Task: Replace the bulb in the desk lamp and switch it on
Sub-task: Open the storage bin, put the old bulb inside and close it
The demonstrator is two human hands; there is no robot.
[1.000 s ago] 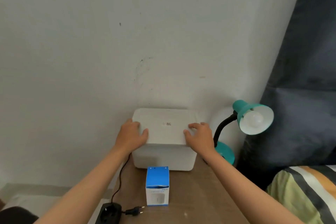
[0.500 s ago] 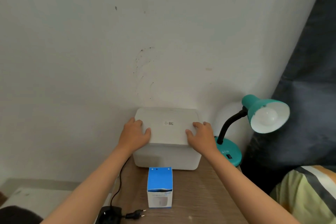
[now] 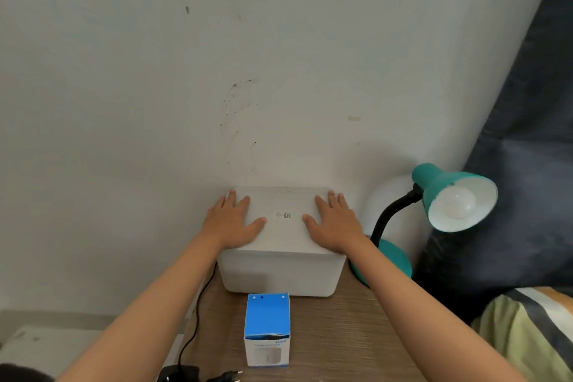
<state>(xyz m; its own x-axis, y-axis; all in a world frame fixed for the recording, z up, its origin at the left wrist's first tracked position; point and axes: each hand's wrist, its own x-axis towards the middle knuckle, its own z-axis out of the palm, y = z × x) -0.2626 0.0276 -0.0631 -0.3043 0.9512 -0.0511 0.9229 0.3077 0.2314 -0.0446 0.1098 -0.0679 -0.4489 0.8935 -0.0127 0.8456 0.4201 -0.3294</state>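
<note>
A teal desk lamp with a black gooseneck stands at the table's back right; a white bulb sits unlit in its shade. A blue-and-white bulb carton stands upright on the wooden table near me. Behind it is a white lidded box against the wall. My left hand and my right hand lie flat on the box's lid, fingers spread, one at each side, holding nothing.
A black power strip with a cord running up the table's left edge, and a loose black plug, lie at the front left. A dark curtain and a striped cushion are at the right.
Both hands slid further onto the lid and flattened, fingers now spread toward the wall. My view shifted, so the lamp appears further right.
</note>
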